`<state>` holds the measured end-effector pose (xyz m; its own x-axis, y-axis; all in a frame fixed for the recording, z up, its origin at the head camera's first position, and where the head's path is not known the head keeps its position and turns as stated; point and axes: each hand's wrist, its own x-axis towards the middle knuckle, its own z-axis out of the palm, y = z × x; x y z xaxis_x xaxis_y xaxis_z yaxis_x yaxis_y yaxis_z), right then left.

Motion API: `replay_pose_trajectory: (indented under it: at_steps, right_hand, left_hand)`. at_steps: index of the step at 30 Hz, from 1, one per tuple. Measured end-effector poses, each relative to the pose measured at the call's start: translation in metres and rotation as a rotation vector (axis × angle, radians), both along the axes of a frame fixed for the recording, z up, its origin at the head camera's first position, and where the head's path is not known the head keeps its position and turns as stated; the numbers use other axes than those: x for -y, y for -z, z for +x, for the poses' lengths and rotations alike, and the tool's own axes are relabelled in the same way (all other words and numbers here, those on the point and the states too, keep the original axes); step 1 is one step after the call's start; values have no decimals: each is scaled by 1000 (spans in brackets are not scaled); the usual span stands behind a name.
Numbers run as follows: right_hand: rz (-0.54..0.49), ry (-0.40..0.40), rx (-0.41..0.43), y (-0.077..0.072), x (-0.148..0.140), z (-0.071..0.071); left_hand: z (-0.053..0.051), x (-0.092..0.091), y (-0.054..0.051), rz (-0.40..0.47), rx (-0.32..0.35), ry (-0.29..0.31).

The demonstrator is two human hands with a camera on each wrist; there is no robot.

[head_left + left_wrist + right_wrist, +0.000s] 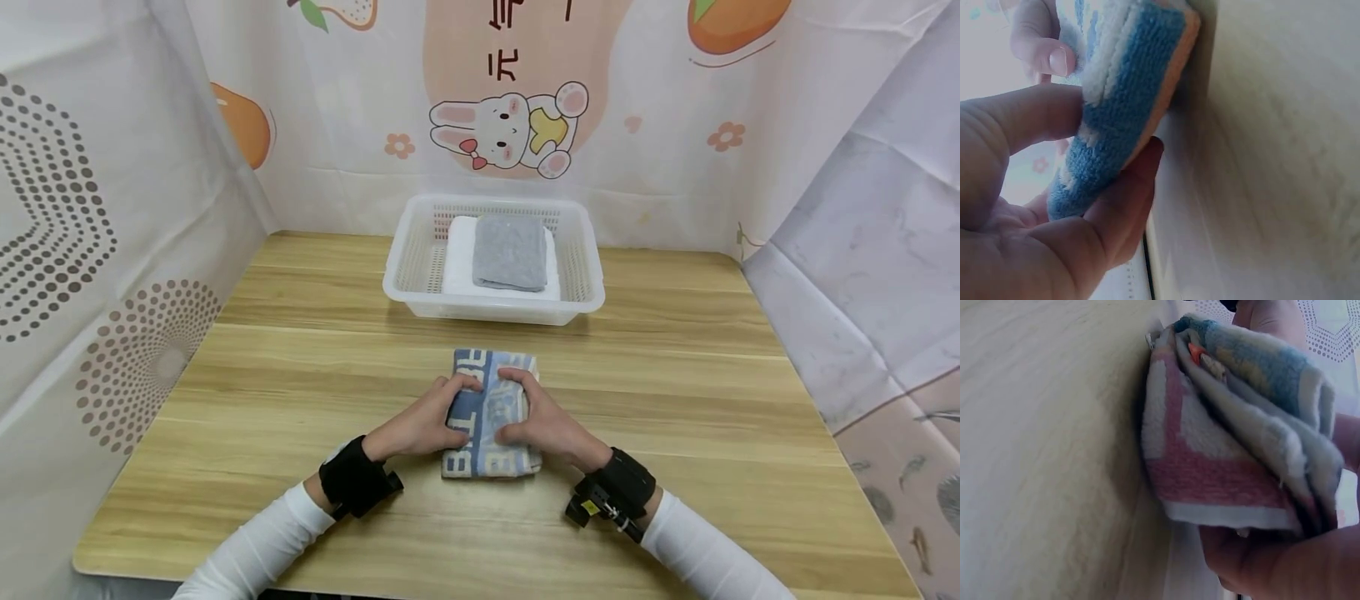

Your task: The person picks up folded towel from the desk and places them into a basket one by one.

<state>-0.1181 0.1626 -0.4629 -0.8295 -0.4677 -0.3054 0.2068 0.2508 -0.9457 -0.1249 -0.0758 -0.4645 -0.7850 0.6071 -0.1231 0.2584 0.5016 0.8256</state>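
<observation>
A folded blue-and-white towel with pale lettering is at the middle of the table, between the two hands. My left hand grips its left side; the left wrist view shows the thumb on top of the towel's blue edge and fingers beneath. On the opposite side, my right hand holds the towel's right edge. In the right wrist view several loose layers of the towel show, one with a pink pattern, and fingers reach underneath. The towel's underside is mostly hidden.
Behind the towel stands a white plastic basket. Inside lie a folded white towel and, on top of it, a folded grey towel. The wooden table is bordered by printed curtains at the back and sides.
</observation>
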Motion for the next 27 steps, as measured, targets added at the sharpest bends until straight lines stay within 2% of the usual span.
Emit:
replay_pose_trajectory:
  at_steps: [3, 11, 18, 22, 27]
  right_hand:
    - [-6, 14, -26, -1, -1, 1]
    - [-92, 85, -5, -8, -6, -6]
    - [-87, 69, -144, -21, -10, -15]
    - [-136, 51, -139, -28, -13, -18]
    - [-169, 27, -123, -37, -17, -23]
  left_hand:
    - [0, 0, -1, 43, -16, 0]
    - [-5, 2, -8, 142, -86, -2]
    - [-15, 3, -22, 172, -153, 8]
    - [-21, 1, -30, 172, -196, 6]
    - [-28, -2, -39, 175, -195, 5]
